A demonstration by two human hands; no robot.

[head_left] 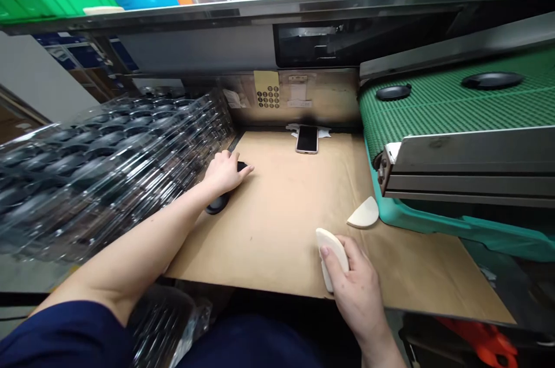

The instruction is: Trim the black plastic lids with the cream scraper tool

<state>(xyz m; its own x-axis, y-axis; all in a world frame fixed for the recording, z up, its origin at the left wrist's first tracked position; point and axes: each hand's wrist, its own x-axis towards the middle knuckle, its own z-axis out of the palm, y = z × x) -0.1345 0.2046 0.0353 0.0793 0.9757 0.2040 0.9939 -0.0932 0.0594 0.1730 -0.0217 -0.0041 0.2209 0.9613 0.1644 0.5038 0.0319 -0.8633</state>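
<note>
Fingers (pixel 332 255) of the right hand (pixel 353 287) are curled around a white pad (pixel 326 239), which is held at the near edge of the desk (pixel 277 223), at about 5 o'clock. Fingers of the left hand (pixel 223 171) are bent down over a black disc (pixel 241 166), which is mostly hidden under them, at about 10 o'clock. A second black disc (pixel 217 204) is seen just under the left wrist, touching the desk. A white half-round piece (pixel 364 213) is laid on the desk at 3 o'clock, near the right hand but apart from it. A phone (pixel 307 139) is laid flat at 12 o'clock. Clear trays (pixel 108 160) are stacked at 9 o'clock. A green belt (pixel 455 102) with two black discs on it is seen at 2 o'clock.
</note>
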